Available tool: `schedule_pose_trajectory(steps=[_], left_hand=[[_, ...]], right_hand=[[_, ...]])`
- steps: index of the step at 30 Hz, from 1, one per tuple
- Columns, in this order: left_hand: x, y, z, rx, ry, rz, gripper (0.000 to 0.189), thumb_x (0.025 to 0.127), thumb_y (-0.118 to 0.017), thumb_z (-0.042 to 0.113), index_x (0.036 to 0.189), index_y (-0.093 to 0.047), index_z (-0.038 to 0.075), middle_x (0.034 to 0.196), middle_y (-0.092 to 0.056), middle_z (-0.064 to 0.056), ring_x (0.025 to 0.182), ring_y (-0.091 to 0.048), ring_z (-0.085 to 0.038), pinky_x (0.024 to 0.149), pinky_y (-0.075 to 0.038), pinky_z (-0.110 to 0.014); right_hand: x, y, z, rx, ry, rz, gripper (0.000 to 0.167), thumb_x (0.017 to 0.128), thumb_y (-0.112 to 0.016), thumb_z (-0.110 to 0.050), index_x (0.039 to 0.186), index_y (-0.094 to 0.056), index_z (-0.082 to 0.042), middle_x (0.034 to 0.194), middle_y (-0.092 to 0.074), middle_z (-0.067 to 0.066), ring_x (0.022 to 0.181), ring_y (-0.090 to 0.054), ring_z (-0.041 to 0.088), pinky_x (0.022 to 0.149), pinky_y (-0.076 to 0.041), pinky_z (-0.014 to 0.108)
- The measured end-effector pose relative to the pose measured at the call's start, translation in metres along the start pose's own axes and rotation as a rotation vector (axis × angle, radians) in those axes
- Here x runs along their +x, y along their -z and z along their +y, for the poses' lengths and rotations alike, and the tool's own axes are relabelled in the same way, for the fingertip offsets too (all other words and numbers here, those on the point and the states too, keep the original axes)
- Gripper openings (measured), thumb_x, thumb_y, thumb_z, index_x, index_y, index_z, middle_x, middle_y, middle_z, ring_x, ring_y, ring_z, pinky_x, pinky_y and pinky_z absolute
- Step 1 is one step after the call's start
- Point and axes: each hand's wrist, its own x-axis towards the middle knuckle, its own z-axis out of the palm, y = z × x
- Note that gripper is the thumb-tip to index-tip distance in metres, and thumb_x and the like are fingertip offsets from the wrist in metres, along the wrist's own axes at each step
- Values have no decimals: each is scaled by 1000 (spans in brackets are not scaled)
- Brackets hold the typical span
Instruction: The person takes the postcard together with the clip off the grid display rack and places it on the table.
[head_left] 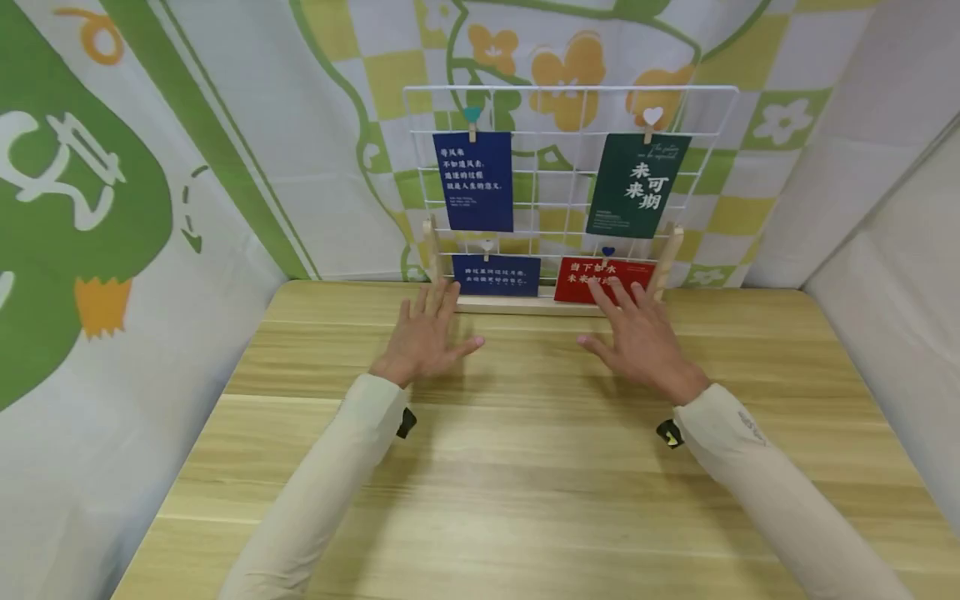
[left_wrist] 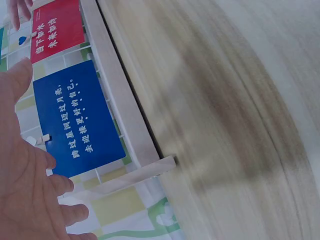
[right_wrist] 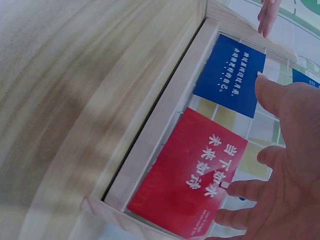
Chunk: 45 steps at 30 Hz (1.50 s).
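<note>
Left hand (head_left: 423, 337): flat and spread wide, holds nothing, fingertips just by the left wooden post (head_left: 432, 250) of the card rack (head_left: 570, 89).
Right hand (head_left: 637, 333): flat and spread too, empty grip, fingers up against the red card (head_left: 577, 279).
Card rack: stands upright at the far edge of the tabletop (head_left: 525, 467), in the middle, on a wooden base (head_left: 525, 306).
Cards: small blue card (head_left: 496, 275) and red card low down, big blue card (head_left: 474, 181) and green card (head_left: 637, 185) up high, all clipped on.
Feel: probably light, thin wire, a bit wobbly; cards bend easily.
Best hold: likely the two wooden posts or the base, not the wire.
</note>
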Motion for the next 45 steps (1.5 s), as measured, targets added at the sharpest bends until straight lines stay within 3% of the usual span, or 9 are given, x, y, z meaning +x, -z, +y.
schedule_pose_trajectory(steps=[9, 21, 28, 35, 41, 45], left_hand=[[3, 12, -4, -36, 3, 4, 99, 92, -35, 74, 158, 3, 11, 165, 4, -15, 152, -1, -41, 120, -6, -62], [9, 28, -1, -66, -27, 91, 101, 92, -40, 73, 158, -1, 6, 165, -6, -17, 153, -8, -36, 122, -11, -58], [10, 36, 1, -79, -29, 110, 101, 91, -44, 71, 157, -7, 4, 164, -14, -17, 152, -13, -34, 123, -14, -54], [11, 42, 0, -126, -49, 170, 99, 90, -51, 68, 154, -20, -1, 159, -27, -23, 147, -26, -38, 122, -22, -51], [13, 49, 1, -166, -58, 211, 96, 89, -57, 65, 149, -28, -5, 147, -42, -27, 136, -42, -40, 117, -32, -48], [13, 54, 1, -174, -51, 215, 93, 90, -59, 60, 147, -31, -6, 143, -46, -27, 132, -45, -40, 115, -36, -49]], right_hand=[[8, 14, -7, 21, 54, 34, 89, 92, -60, -55, 159, -15, -18, 160, -26, 23, 142, -31, 49, 112, -29, 66], [17, 34, -25, 87, 82, 104, 87, 91, -65, -49, 158, -20, -17, 152, -41, 20, 136, -42, 41, 111, -39, 57], [24, 44, -33, 125, 90, 123, 80, 91, -68, -43, 153, -31, -11, 147, -46, 22, 132, -46, 40, 109, -41, 56], [33, 55, -41, 135, 109, 150, 69, 90, -71, -39, 143, -45, -3, 140, -53, 21, 127, -51, 38, 106, -45, 52], [39, 63, -49, 154, 136, 177, 65, 88, -74, -33, 139, -50, -1, 138, -55, 21, 126, -53, 38, 106, -46, 51], [43, 68, -52, 168, 153, 190, 60, 88, -74, -30, 137, -53, -2, 137, -57, 20, 124, -55, 36, 102, -49, 50]])
